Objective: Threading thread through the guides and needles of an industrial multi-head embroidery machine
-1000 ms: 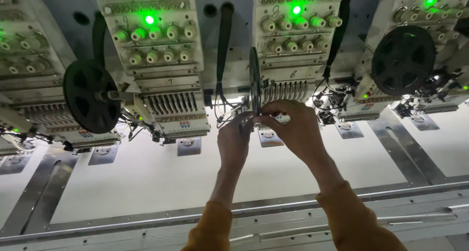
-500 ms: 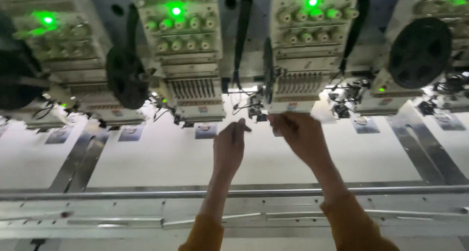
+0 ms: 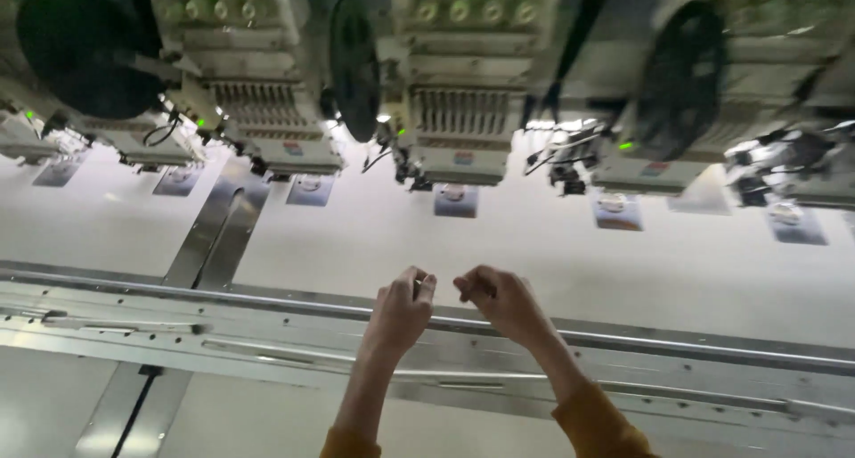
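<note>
Above the metal rail (image 3: 623, 347) at the table's near edge, something too small to identify is pinched by the left hand (image 3: 401, 311) and right hand (image 3: 500, 299), probably thread held taut.

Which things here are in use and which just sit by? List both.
In use:
left hand, fingertips pinched on something too small to tell
right hand, fingers curled shut, close beside the left
metal rail beneath both hands

Sitting by:
middle embroidery head
black wheel
white table
small patches under the heads
</note>
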